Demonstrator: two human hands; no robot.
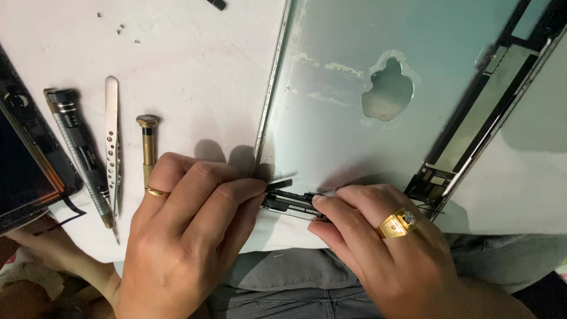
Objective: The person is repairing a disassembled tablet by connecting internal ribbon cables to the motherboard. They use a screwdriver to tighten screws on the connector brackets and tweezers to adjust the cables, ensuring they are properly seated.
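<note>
Both hands work at the near edge of the desk, just above the person's lap. Left hand, wearing a thin gold band, has its fingers curled close together, the fingertips pinching the left end of a small black strip part. Right hand, with a chunky gold ring set with a stone, is likewise narrowed, its forefinger and thumb pressed on the right end of the same part. So the strip lies between the two hands, held at both ends, right along the near edge of an opened tablet back shell.

That shell is pale, silvery-green metal, lying inside-up, with patches of leftover adhesive and a cut-out shape near its middle; dark components run along its right side.

On the white desk to the left of the hands lie a gold-handled screwdriver, steel tweezers and a dark grey screwdriver. At the left edge sits a dark screen panel.
</note>
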